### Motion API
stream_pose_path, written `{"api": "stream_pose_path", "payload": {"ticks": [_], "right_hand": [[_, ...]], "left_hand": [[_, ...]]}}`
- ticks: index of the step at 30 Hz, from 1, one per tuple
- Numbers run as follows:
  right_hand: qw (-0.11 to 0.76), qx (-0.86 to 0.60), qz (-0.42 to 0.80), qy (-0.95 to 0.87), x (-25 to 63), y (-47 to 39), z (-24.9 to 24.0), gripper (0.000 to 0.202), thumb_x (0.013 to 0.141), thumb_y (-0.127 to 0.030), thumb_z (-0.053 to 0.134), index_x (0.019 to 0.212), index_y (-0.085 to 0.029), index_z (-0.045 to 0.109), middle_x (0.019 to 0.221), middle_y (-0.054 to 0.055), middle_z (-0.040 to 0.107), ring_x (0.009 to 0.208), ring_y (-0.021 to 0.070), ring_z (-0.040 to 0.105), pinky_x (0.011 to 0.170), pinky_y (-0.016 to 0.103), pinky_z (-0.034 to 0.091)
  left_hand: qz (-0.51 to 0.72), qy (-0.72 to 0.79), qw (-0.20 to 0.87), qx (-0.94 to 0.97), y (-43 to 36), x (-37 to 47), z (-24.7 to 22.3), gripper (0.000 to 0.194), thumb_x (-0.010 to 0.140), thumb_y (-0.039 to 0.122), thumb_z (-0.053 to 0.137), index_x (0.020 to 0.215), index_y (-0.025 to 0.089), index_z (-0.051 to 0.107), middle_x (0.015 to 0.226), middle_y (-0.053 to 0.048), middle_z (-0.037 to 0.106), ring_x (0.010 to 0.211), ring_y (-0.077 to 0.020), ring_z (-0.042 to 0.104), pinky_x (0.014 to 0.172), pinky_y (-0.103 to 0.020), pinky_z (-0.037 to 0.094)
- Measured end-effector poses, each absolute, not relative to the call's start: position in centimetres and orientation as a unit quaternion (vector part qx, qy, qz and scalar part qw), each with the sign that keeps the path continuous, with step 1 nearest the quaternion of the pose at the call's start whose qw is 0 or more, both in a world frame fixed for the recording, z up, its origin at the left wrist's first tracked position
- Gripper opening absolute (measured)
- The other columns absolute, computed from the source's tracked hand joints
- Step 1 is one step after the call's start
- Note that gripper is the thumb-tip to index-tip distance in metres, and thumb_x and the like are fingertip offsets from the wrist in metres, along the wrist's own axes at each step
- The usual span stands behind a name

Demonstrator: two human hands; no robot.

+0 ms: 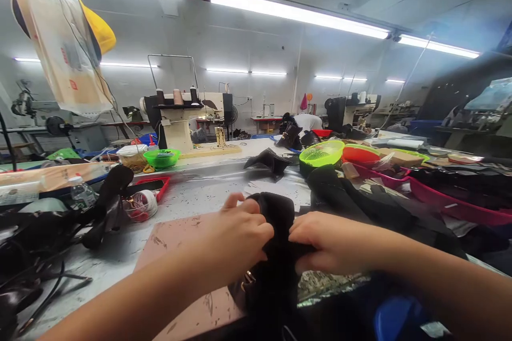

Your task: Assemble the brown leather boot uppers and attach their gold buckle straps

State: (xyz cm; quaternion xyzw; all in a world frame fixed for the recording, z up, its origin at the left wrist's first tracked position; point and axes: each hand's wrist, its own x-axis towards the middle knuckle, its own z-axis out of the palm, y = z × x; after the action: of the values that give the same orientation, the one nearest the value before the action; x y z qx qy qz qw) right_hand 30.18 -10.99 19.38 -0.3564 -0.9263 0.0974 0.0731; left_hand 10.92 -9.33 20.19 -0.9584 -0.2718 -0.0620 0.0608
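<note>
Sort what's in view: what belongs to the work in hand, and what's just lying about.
In hand:
- black piece, gripped by left hand and right hand
- pinkish board beneath, probably

Lying about, seemingly:
- clear bottle
- green bowl
- yellow-green basket

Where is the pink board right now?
In the head view, the pink board lies on the table, low and left of centre, partly hidden by the left hand and forearm.
</note>
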Motion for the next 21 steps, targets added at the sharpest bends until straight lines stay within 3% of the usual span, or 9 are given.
{"api": "stream_pose_path", "payload": {"ticks": [3, 7, 11, 15, 18, 21], "right_hand": [[0.058, -0.364, 0.098, -0.924, 30.2, -11.1, 19.4, 0.010, 0.069, -0.025, 0.068, 0.065, -0.018, 0.063, 0.062, 0.000, 0.059, 0.058, 0.0141, 0.052, 0.053, 0.024, 0.036], [0.079, -0.338, 0.116, -0.930, 30.5, -10.8, 20.0, 0.012, 0.073, -0.017, 0.062, 0.062, -0.016, 0.060, 0.060, -0.001, 0.055, 0.059, 0.0130, 0.049, 0.056, 0.024, 0.036], [0.066, -0.269, 0.238, -0.931, 31.5, -10.2, 20.9, 0.014, 0.073, -0.006, 0.056, 0.070, -0.018, 0.062, 0.063, -0.004, 0.056, 0.060, 0.0103, 0.049, 0.058, 0.020, 0.038], [0.039, -0.281, 0.209, -0.936, 31.2, -10.3, 21.3, 0.011, 0.069, -0.008, 0.062, 0.072, -0.018, 0.063, 0.067, -0.003, 0.059, 0.061, 0.0111, 0.050, 0.058, 0.020, 0.038], [0.060, -0.300, 0.186, -0.934, 30.5, -10.6, 21.3, 0.008, 0.070, -0.012, 0.064, 0.066, -0.018, 0.060, 0.062, -0.004, 0.056, 0.057, 0.0099, 0.048, 0.054, 0.019, 0.037], [0.036, -0.289, 0.188, -0.938, 30.3, -10.8, 21.5, 0.011, 0.070, -0.009, 0.064, 0.076, -0.017, 0.062, 0.068, -0.002, 0.059, 0.061, 0.0113, 0.050, 0.056, 0.020, 0.038]], "left_hand": [[-0.034, -0.237, 0.109, -0.965, -9.2, 11.3, 20.2, 0.013, 0.074, 0.023, 0.065, 0.069, 0.017, 0.054, 0.066, -0.001, 0.062, 0.073, -0.0198, 0.057, 0.072, -0.033, 0.034], [0.011, -0.235, 0.098, -0.967, -8.5, 10.6, 20.7, 0.020, 0.072, 0.033, 0.067, 0.065, 0.017, 0.057, 0.057, 0.001, 0.061, 0.057, -0.0161, 0.055, 0.068, -0.032, 0.034], [0.024, -0.256, 0.028, -0.966, -8.2, 9.2, 21.7, 0.013, 0.074, 0.029, 0.065, 0.067, 0.020, 0.058, 0.056, 0.002, 0.057, 0.062, -0.0161, 0.054, 0.064, -0.028, 0.035], [0.015, -0.268, -0.012, -0.963, -8.7, 8.8, 21.7, 0.016, 0.074, 0.033, 0.064, 0.071, 0.020, 0.057, 0.062, 0.001, 0.056, 0.068, -0.0177, 0.054, 0.055, -0.024, 0.035], [-0.062, -0.243, -0.051, -0.967, -8.9, 8.5, 21.5, 0.018, 0.078, 0.032, 0.061, 0.068, 0.018, 0.056, 0.089, -0.002, 0.058, 0.082, -0.0155, 0.054, 0.070, -0.024, 0.041], [-0.113, -0.203, -0.054, -0.971, -8.9, 8.2, 21.4, 0.020, 0.080, 0.029, 0.059, 0.065, 0.018, 0.056, 0.117, -0.005, 0.051, 0.108, -0.0206, 0.046, 0.092, -0.031, 0.035]]}}
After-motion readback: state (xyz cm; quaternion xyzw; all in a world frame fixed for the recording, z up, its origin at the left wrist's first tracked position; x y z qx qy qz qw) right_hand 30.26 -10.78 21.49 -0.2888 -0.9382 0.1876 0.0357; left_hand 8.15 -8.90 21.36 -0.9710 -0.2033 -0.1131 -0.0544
